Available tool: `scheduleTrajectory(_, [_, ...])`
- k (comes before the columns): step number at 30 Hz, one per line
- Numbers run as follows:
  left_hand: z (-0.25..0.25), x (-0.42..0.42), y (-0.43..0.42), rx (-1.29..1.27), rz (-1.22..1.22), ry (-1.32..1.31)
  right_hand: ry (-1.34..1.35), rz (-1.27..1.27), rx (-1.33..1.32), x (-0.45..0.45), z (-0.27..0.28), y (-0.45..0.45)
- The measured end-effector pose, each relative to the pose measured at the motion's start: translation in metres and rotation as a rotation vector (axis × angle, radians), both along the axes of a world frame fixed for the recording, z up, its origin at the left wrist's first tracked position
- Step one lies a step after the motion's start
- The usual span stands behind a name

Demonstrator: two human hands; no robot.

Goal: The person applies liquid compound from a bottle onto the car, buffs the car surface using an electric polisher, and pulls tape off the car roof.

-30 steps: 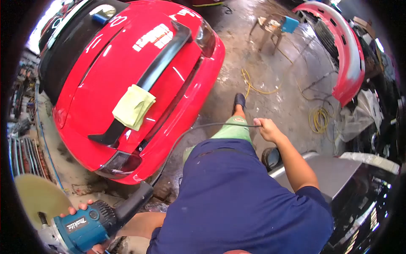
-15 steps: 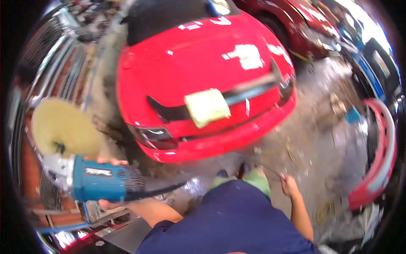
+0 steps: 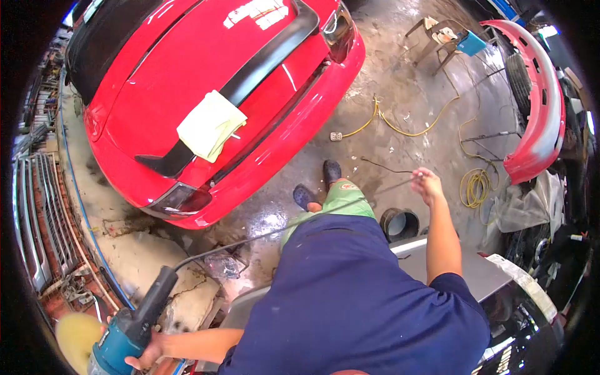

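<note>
Low at left, the polisher (image 3: 119, 347) is clasped by the left hand (image 3: 150, 353) and its cord (image 3: 250, 240) gripped by the right hand (image 3: 426, 183), while the socket (image 3: 336, 136) on the floor (image 3: 375, 75) is seemingly not yet connected.

I lose part of the polisher (image 3: 124, 342) past my feed's lower edge; its body hides some of the left hand (image 3: 150, 354); its lettering (image 3: 104, 338) is too small for me to read; a cloth (image 3: 212, 126) covers a stretch of the spoiler (image 3: 269, 64); the top edge crops the red car (image 3: 181, 72).
</note>
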State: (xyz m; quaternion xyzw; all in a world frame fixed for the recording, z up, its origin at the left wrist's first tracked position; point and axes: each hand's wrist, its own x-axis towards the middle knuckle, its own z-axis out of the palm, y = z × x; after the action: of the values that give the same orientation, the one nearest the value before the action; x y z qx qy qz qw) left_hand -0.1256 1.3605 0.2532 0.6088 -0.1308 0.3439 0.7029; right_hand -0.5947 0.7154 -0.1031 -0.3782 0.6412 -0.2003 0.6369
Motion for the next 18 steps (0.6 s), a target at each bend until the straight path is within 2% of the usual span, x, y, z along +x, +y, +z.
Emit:
scheduleTrajectory(2, [-0.009, 0.023, 0.034, 0.088, 0.141, -0.035, -0.414, -0.427, 0.147, -0.01, -0.026, -0.049])
scheduleTrajectory(3, [-0.012, 0.024, 0.044, 0.169, 0.24, -0.069, -0.503, -0.525, 0.126, -0.013, -0.031, -0.076])
scheduleTrajectory(4, [-0.013, 0.018, 0.046, 0.368, 0.447, -0.04, -0.593, -0.628, 0.106, -0.019, -0.037, -0.097])
scheduleTrajectory(6, [-0.015, 0.008, 0.044, 0.753, 0.869, 0.0, -0.555, -0.634, -0.008, -0.04, -0.028, -0.143])
scheduleTrajectory(7, [-0.02, 0.004, 0.049, 0.855, 0.952, 0.055, -0.458, -0.769, -0.046, -0.043, -0.009, -0.159])
scheduleTrajectory(8, [-0.027, -0.001, 0.056, 0.956, 1.039, 0.114, -0.535, -0.787, -0.019, -0.081, -0.022, -0.195])
scheduleTrajectory(9, [-0.032, -0.006, 0.058, 1.059, 1.128, 0.179, -0.416, -0.804, -0.103, -0.108, -0.019, -0.219])
scheduleTrajectory(10, [-0.036, -0.019, 0.045, 1.199, 1.146, 0.23, -0.276, -0.796, -0.111, -0.138, -0.015, -0.243])
scheduleTrajectory(12, [-0.058, -0.042, 0.04, 1.407, 1.027, 0.373, -0.225, -0.811, -0.134, -0.212, -0.017, -0.298])
scheduleTrajectory(13, [-0.072, -0.058, 0.032, 1.517, 0.957, 0.49, -0.116, -0.798, -0.224, -0.251, -0.022, -0.328])
scheduleTrajectory(15, [-0.119, -0.083, 0.03, 1.715, 0.892, 0.675, 0.15, -0.807, -0.404, -0.272, -0.004, -0.366])
scheduleTrajectory(17, [-0.171, -0.113, 0.022, 1.658, 0.556, 0.776, 0.548, -0.671, -0.647, -0.238, 0.02, -0.381])
scheduleTrajectory(18, [-0.191, -0.134, -0.009, 1.632, 0.481, 0.912, 0.824, -0.566, -0.749, -0.227, 0.005, -0.398])
